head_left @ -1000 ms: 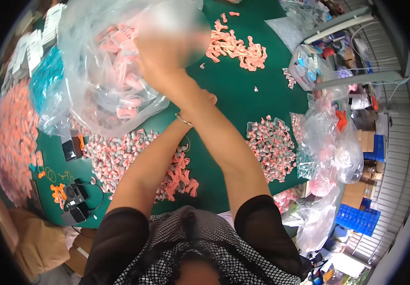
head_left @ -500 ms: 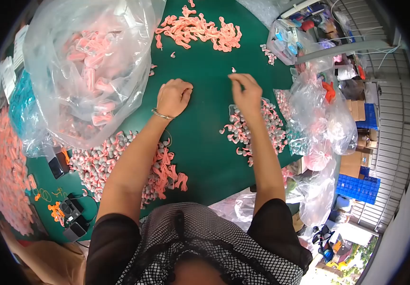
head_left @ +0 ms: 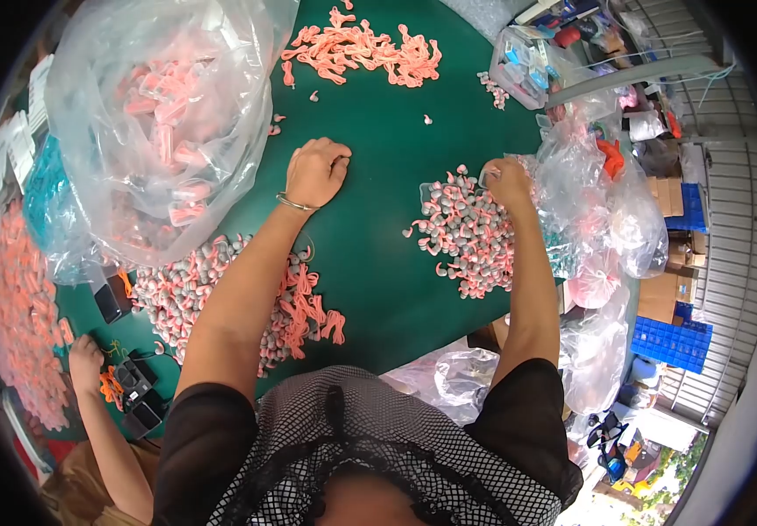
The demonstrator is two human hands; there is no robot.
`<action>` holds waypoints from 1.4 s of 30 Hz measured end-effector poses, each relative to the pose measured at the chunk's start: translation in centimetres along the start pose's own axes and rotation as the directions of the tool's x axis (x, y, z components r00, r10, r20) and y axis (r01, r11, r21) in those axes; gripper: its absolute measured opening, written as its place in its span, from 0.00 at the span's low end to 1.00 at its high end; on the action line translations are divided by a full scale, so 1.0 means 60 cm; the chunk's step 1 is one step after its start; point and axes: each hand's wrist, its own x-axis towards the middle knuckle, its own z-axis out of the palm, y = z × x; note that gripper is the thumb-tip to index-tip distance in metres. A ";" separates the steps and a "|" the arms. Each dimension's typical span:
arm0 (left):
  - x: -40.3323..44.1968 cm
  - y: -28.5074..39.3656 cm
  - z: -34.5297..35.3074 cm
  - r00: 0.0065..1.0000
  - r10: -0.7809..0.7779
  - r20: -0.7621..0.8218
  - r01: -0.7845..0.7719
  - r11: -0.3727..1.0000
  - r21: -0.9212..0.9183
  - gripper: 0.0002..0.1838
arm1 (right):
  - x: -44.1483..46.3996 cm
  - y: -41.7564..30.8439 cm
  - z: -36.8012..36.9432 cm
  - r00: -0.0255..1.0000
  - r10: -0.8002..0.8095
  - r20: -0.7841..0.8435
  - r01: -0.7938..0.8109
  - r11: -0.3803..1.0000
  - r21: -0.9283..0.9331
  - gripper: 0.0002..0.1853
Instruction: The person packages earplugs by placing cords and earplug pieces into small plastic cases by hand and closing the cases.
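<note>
My left hand [head_left: 317, 173] rests over the green table with its fingers curled in; what they hold, if anything, is hidden. A bracelet circles that wrist. My right hand [head_left: 508, 181] is at the upper right edge of a pile of small pink-and-grey curved pieces [head_left: 470, 230]. Its fingers are bent together near some clear plastic, and their tips are hard to see. Under and beside my left forearm lies a larger heap of similar pieces [head_left: 177, 294], with bundled pink cords [head_left: 312, 307] at its right side.
Pink cord bundles [head_left: 365, 53] lie at the far side of the green table [head_left: 369, 228]. A big clear bag [head_left: 220, 149] of pink items stands left. One loose piece [head_left: 427, 119] lies apart. Plastic bags [head_left: 571, 202] line the right edge. Another person's hand [head_left: 86, 358] is at lower left.
My right hand has moved right and slightly down, from above the right pile to its upper right edge. My left hand stays nearly still. Another person's hand has appeared at lower left.
</note>
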 end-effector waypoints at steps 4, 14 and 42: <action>-0.001 0.001 -0.002 1.000 0.012 0.000 -0.012 1.000 -0.004 0.04 | -0.014 0.038 -0.009 0.988 -0.137 -0.077 0.153 0.946 0.286 0.11; -0.003 -0.007 0.004 0.999 0.032 -0.020 -0.033 0.999 -0.018 0.05 | -0.122 0.024 -0.004 0.915 -0.093 -0.394 0.300 0.808 0.506 0.12; 0.079 -0.019 -0.018 0.919 -0.134 -0.371 0.211 0.961 0.176 0.10 | 0.091 -0.296 0.093 0.808 -0.360 -0.467 0.570 0.680 0.462 0.14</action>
